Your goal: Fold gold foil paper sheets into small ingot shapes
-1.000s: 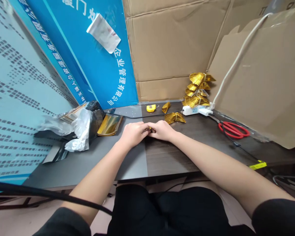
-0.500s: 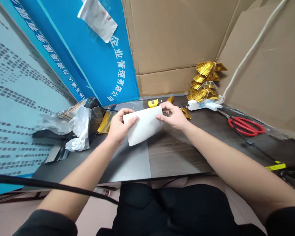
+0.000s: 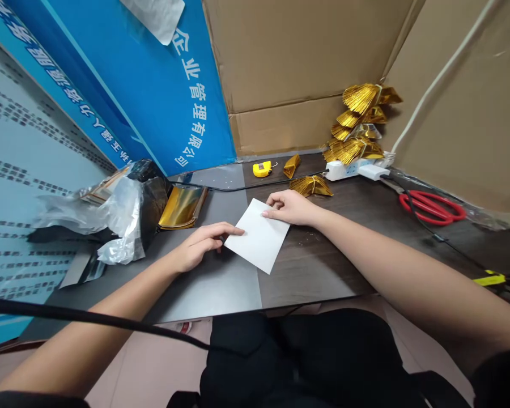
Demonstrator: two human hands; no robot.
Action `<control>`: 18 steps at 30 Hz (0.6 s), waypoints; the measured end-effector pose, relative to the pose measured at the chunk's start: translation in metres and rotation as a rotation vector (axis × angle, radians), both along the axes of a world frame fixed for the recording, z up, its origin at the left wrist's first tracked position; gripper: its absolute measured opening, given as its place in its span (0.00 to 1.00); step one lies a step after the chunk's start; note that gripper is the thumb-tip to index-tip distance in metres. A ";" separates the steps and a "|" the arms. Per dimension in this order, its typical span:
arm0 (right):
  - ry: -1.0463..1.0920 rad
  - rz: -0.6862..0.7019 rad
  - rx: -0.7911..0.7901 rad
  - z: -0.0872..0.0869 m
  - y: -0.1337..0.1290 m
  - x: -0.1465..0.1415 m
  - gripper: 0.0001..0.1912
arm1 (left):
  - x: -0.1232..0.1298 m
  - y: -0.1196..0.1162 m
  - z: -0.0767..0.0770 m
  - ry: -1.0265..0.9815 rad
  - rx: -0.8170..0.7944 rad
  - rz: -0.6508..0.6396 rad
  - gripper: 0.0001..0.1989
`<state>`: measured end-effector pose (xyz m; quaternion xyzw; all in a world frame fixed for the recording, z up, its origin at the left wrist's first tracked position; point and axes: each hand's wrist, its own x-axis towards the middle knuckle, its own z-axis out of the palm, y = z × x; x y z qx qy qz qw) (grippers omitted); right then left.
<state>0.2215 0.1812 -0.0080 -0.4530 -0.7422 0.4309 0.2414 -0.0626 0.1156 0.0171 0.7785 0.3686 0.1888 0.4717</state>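
A white sheet of paper (image 3: 258,238) is turned cornerwise, low over the tabletop, with its surface fairly flat. My right hand (image 3: 291,208) pinches its upper right edge between thumb and fingers. At the left corner, my left hand (image 3: 202,243) touches the sheet with an outstretched index finger; the thumb is apart from it and the other fingers are curled beneath. Folded gold foil (image 3: 312,186) lies just behind my right hand. A stack of gold sheets (image 3: 181,208) sits behind my left hand.
A yellow tape measure (image 3: 262,169) and a small gold piece (image 3: 292,165) lie at the back. Gold fans (image 3: 357,124) stand over a white power strip (image 3: 344,170). Red-handled scissors (image 3: 433,207) are right, crumpled plastic (image 3: 127,215) left. A black cable crosses the table (image 3: 323,272).
The paper has gone from curved and raised to flatter and lower, turned cornerwise. My left hand has moved left and opened from its grip. My right hand still pinches the edge.
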 end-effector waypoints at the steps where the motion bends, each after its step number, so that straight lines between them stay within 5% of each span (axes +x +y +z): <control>1: -0.033 0.005 0.042 0.001 -0.001 -0.001 0.12 | -0.002 0.000 -0.001 0.053 0.110 -0.042 0.21; 5: -0.126 0.066 0.155 0.001 -0.007 -0.009 0.09 | -0.001 0.000 -0.006 0.191 0.529 -0.107 0.16; 8: -0.165 0.127 0.209 -0.004 -0.011 -0.013 0.09 | 0.005 0.003 -0.008 0.221 0.690 -0.113 0.11; 11: -0.190 0.167 0.398 -0.007 -0.011 -0.013 0.12 | 0.014 0.007 -0.010 0.238 0.587 -0.223 0.14; 14: -0.109 0.154 0.522 0.004 -0.011 -0.010 0.12 | 0.021 0.009 -0.013 0.232 0.475 -0.179 0.17; 18: -0.065 0.367 0.232 0.027 -0.018 -0.005 0.23 | 0.026 0.007 -0.019 0.228 0.406 -0.058 0.19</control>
